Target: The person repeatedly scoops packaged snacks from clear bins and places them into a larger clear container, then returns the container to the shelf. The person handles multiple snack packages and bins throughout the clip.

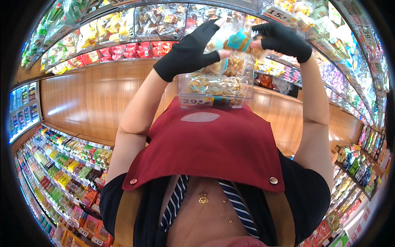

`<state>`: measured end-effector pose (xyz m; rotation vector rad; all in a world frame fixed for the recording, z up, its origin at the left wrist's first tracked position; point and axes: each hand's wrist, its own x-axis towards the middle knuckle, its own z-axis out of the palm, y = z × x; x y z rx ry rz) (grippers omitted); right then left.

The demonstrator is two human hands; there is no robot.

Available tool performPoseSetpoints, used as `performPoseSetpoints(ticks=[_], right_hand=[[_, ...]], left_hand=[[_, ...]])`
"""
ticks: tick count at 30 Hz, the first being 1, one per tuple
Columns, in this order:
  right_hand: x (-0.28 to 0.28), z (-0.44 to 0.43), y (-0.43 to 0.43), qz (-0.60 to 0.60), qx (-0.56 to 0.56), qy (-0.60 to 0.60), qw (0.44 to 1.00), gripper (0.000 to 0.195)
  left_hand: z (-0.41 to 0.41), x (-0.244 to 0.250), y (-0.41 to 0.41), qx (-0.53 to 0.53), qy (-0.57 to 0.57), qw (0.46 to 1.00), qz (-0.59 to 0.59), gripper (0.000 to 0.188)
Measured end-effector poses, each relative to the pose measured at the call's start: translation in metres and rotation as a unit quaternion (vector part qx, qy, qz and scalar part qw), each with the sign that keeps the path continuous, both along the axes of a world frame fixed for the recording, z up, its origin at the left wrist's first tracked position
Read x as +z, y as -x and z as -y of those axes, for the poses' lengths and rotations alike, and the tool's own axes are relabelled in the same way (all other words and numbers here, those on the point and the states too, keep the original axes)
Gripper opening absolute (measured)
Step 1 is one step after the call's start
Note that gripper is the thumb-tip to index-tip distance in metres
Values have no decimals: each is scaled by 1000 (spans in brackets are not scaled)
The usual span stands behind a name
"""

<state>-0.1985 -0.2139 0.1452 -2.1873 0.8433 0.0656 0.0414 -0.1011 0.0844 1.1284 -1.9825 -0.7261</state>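
Both my hands wear black half-finger gloves over a clear plastic bin point(216, 88) that holds packets of light-brown snacks and has a price tag on its front. A snack packet with a turquoise label point(239, 41), slightly blurred, is between my hands. My right hand point(282, 41) touches its right side with the thumb; whether the fingers close on it cannot be told. My left hand point(191, 49) is spread at the packet's left, its thumb over the bin. More snack packets point(216, 83) lie in the bin below.
Tiered clear bins of wrapped snacks point(160, 21) curve across the top, above a row of red packets point(132, 51). Bins continue down the right side point(339, 68). Shelves of packaged goods point(68, 173) stand at lower left. Wood-look panelling or flooring point(101, 92) lies between; a red apron covers my front.
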Motion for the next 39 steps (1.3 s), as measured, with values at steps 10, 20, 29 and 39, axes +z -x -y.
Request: performPoseSetpoints(ticks=[10, 20, 29, 39], right_hand=[[-60, -36, -24, -117, 89, 72, 987, 40], [-69, -61, -27, -115, 98, 116, 982, 37], [45, 58, -61, 198, -117, 252, 940, 23], [-25, 190, -113, -283, -67, 396, 871, 71]], left_hand=[[6, -75, -25, -31, -14, 942, 333, 72], [-4, -55, -17, -23, -17, 924, 380, 79], [-2, -68, 18, 19, 71, 933, 353, 65], [-6, -24, 13, 25, 7, 977, 212, 82]])
